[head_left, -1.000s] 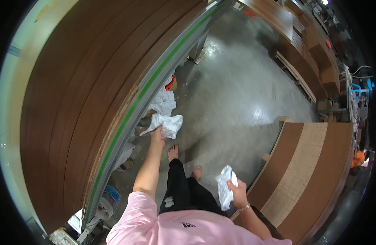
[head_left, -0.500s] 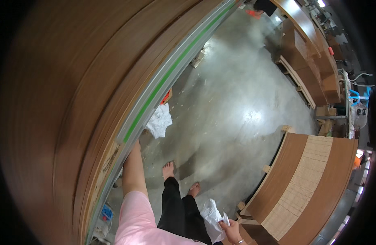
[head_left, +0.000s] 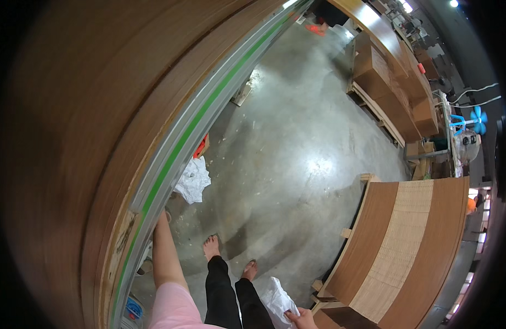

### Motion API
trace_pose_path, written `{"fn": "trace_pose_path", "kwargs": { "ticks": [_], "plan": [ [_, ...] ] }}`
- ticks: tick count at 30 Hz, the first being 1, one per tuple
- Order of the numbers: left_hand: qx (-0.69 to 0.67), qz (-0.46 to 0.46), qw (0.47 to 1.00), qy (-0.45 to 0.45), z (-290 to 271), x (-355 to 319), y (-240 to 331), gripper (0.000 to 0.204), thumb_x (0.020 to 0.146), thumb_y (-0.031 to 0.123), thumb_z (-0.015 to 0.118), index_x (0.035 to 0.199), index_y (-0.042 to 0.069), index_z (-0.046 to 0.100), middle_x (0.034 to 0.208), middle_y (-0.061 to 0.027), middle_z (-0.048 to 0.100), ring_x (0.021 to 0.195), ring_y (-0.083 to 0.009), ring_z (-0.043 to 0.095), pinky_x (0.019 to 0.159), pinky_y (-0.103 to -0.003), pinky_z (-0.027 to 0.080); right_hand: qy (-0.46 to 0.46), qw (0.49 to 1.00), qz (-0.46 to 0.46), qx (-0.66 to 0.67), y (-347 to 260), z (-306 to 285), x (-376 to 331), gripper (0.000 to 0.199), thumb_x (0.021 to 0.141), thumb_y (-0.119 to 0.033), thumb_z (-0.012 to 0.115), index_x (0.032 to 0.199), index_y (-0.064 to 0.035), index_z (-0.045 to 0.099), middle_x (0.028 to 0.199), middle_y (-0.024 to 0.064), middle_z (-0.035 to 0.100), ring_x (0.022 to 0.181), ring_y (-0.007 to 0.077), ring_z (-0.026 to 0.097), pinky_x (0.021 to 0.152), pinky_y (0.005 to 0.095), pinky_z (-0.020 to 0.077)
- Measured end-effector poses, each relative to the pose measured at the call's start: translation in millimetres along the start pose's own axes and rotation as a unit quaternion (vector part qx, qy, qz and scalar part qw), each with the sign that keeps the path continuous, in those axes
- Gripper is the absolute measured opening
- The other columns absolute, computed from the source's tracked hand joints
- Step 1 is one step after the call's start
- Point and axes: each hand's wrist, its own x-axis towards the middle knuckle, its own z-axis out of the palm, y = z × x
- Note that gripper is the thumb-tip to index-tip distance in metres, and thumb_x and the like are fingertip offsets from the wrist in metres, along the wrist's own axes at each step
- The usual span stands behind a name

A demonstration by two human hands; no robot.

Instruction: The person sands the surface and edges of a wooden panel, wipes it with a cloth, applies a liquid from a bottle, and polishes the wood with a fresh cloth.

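Head view: my right hand, at six o'clock, grips a white rag. My left hand, at eight o'clock, reaches the panel stack's edge; grip not discernible. Second rag on floor, just beyond.

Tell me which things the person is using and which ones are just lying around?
In use:
- white cloth held in the right hand
- big brown board stack, its edge met by the left arm

Lying about:
- crumpled white cloth on the floor
- striped board stack
- blue fan
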Motion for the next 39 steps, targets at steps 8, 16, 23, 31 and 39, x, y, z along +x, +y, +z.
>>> {"fn": "trace_pose_path", "kwargs": {
  "ticks": [8,16,23,31,39],
  "plan": [
    [0.148,0.049,0.951,-0.267,-56,-234,-13,0.066,0.096,0.034,0.057,0.148,0.003,0.030,0.126,-0.0079,0.055,0.114,-0.0198,0.055,0.094,-0.036,0.046,-0.037,0.998,0.025,0.043,-15,-10,-16,0.017,0.086,-0.012,0.070,0.096,0.0018,0.071,0.083,-0.0002,0.067,0.075,0.0075,0.058,0.067,0.0232,0.0456],
    [-0.060,-0.194,0.810,-0.551,-94,-475,-13,0.056,0.097,0.035,0.058,0.141,0.003,0.043,0.114,-0.0040,0.061,0.102,-0.0158,0.060,0.090,-0.031,0.049,-0.188,0.933,-0.264,0.157,-57,-10,-74,0.022,0.088,-0.011,0.065,0.104,0.0028,0.067,0.090,0.0069,0.067,0.081,0.0192,0.063,0.074,0.0315,0.0517],
    [-0.120,0.029,0.899,-0.421,-146,-553,118,0.031,0.087,0.014,0.066,0.115,0.001,0.060,0.105,-0.0051,0.067,0.094,-0.0143,0.064,0.083,-0.030,0.054,-0.189,0.838,-0.511,-0.021,-88,-29,-150,0.016,0.081,-0.004,0.070,0.095,-0.0002,0.063,0.096,0.0033,0.061,0.089,0.0141,0.059,0.078,0.0293,0.0504],
    [-0.066,0.418,0.897,-0.126,-306,-596,375,0.030,0.078,0.001,0.071,0.108,0.002,0.067,0.101,-0.0031,0.070,0.087,-0.0117,0.066,0.078,-0.027,0.054,-0.165,0.801,-0.575,-0.032,-152,-41,-175,0.021,0.080,0.001,0.063,0.100,-0.0002,0.067,0.103,0.0076,0.057,0.086,0.0161,0.059,0.074,0.0261,0.0499],
    [0.446,0.475,0.734,0.191,-435,-485,552,0.046,0.088,0.032,0.059,0.126,0.005,0.059,0.128,-0.0189,0.058,0.124,-0.0330,0.052,0.101,-0.046,0.042,-0.251,0.817,-0.519,-0.013,-198,10,-162,0.008,0.086,0.001,0.059,0.084,0.0034,0.066,0.078,0.0033,0.061,0.065,0.0100,0.059,0.061,0.0230,0.0479]
  ]
}}
